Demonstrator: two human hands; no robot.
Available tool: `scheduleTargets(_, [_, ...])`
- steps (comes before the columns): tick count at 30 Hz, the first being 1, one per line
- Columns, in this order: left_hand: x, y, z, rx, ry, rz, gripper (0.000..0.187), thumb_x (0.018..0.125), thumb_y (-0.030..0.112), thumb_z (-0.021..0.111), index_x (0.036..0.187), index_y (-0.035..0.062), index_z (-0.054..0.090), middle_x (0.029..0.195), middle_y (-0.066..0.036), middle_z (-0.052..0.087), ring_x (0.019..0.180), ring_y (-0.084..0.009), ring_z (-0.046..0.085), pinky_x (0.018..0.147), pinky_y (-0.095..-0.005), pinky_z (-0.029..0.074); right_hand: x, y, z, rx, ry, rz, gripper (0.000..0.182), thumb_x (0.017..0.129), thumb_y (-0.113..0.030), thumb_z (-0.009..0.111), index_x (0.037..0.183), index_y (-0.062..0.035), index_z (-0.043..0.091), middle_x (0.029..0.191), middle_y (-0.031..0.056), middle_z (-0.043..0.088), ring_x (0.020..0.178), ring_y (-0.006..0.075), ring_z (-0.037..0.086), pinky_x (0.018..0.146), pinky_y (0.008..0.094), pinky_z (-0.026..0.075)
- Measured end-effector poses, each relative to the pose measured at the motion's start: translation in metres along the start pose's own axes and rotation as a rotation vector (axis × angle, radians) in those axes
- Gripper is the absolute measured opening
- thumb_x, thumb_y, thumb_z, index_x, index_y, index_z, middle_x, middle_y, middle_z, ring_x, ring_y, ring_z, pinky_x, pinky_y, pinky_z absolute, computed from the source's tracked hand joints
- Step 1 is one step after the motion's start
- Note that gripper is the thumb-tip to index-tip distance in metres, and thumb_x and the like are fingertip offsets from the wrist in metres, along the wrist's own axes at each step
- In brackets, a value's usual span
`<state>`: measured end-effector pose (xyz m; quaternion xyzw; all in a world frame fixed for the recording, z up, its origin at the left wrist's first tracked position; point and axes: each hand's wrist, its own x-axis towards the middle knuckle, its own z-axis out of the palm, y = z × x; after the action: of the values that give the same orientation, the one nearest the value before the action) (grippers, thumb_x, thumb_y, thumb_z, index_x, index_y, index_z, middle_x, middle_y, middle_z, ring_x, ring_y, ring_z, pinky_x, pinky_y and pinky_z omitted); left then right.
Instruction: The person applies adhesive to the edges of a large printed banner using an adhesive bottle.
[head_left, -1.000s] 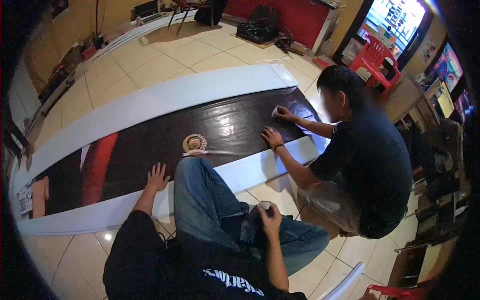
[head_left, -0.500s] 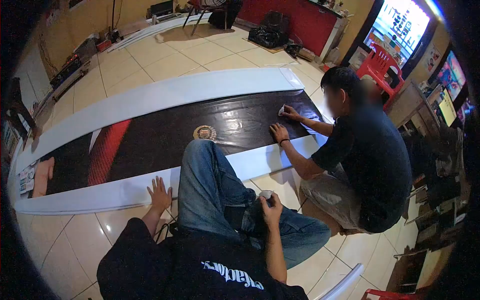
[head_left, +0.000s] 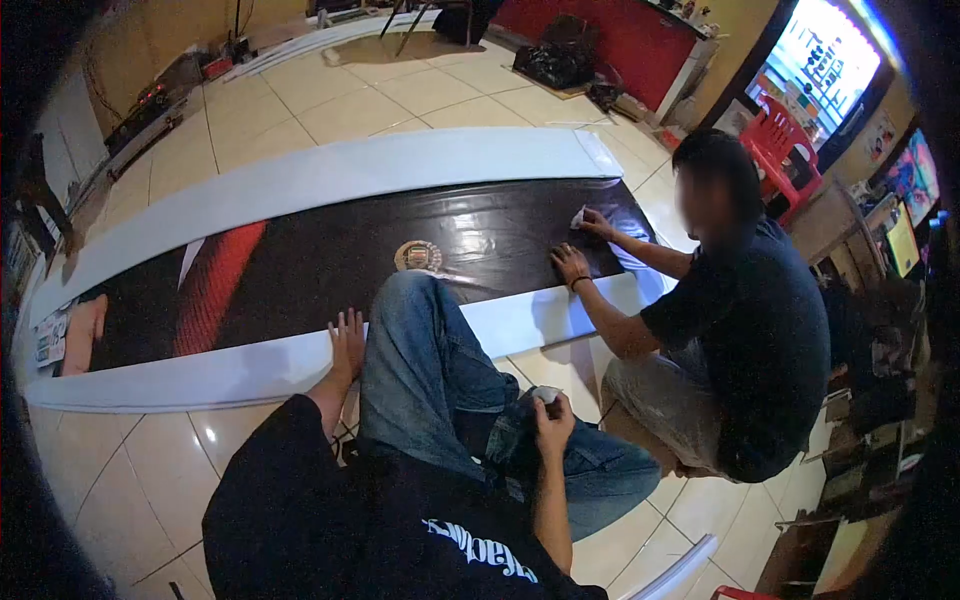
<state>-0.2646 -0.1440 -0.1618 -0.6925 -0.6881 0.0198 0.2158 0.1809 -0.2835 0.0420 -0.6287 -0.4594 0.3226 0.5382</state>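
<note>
A large printed banner, dark with a red band and a round gold emblem, lies on the floor with white borders along its long sides. On the near white border, beside my raised knee, my left hand rests with its fingers stretched out. Over my lap, my right hand pinches a small white wad, perhaps cloth. It is apart from the banner.
To the right, a co-worker crouches with both hands on the banner, one holding a small white wad. A red plastic chair and black bag stand behind. A long white strip lies at lower right.
My left hand has slid right along the white border, closer to my knee. The right hand still holds the white wad over my lap. The view has shifted slightly.
</note>
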Motion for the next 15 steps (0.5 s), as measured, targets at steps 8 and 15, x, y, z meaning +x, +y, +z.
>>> scheduleTargets(8, [0.089, 0.015, -0.054, -0.410, -0.410, 0.226, 0.073, 0.096, 0.040, 0.044, 0.155, 0.0056, 0.017, 0.162, -0.020, 0.012, 0.146, -0.0449, 0.015, 0.115, -0.0627, 0.015, 0.008, 0.012, 0.010, -0.009, 0.036, 0.116, 0.025, 0.087, -0.005, 0.073, 0.107, 0.0053, 0.063, 0.103, 0.0091, 0.068, 0.094, 0.0164, 0.063, 0.087, 0.0302, 0.049])
scheduleTargets(15, [0.163, 0.044, -0.028, -0.425, -0.293, 0.387, 0.071, 0.099, 0.047, 0.040, 0.154, 0.0052, 0.023, 0.161, -0.018, 0.016, 0.148, -0.0424, 0.011, 0.117, -0.0608, 0.010, 0.026, 0.021, 0.011, -0.159, 0.043, 0.142, 0.021, 0.086, -0.005, 0.073, 0.104, 0.0033, 0.065, 0.095, 0.0085, 0.069, 0.090, 0.0153, 0.062, 0.083, 0.0290, 0.049])
